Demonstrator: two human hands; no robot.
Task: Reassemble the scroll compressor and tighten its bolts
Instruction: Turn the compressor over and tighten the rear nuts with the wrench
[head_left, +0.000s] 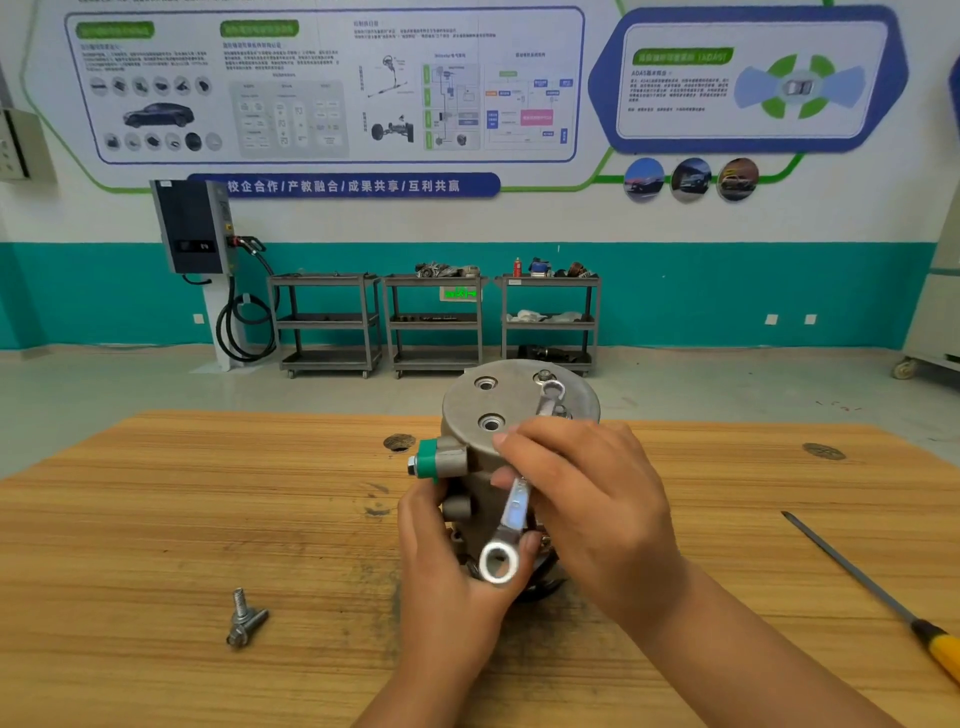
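The grey metal scroll compressor (511, 410) stands upright on the wooden table (208, 509), its round end plate facing up. A green cap (428, 460) sits on its left side port. One bolt (544, 374) is seated at the plate's far edge, and two bolt holes stay open. My right hand (587, 499) grips a silver double-ended wrench (514, 512), whose far end (551, 392) lies just below that bolt. My left hand (447, 551) clasps the compressor body from the near left side. Two loose bolts (245, 618) lie on the table at the left.
A long screwdriver with a yellow handle (883, 597) lies at the table's right edge. Two round holes (399, 442) mark the tabletop. Beyond the table stand three metal carts (436, 322) and a wall charger (195, 228) against the teal wall.
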